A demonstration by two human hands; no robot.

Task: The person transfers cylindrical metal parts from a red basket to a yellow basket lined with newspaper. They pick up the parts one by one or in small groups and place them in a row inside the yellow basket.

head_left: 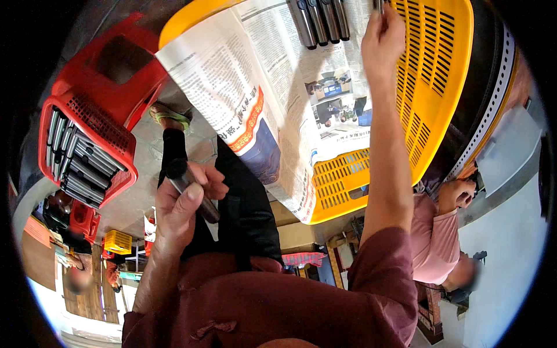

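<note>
My left hand (187,204), at the lower left over my lap, is closed around a dark cylindrical tube (178,173). One end sticks out above the fingers and the other below the palm. At the top right, my right hand (384,42) pinches the end of another small dark metal tube (380,7), mostly cut off by the view's edge. Left of that hand, several shiny grey metal tubes with black ends (316,23) lie side by side. They rest on newspaper sheets (284,87) spread over a yellow slotted plastic basket (444,75).
On the left, a red plastic basket (130,148) holds many stacked metal tubes (84,159), beside a red stool (116,64). A co-worker in a pink shirt (435,238) sits at the right. Other people and a small yellow crate (118,242) are at the lower left.
</note>
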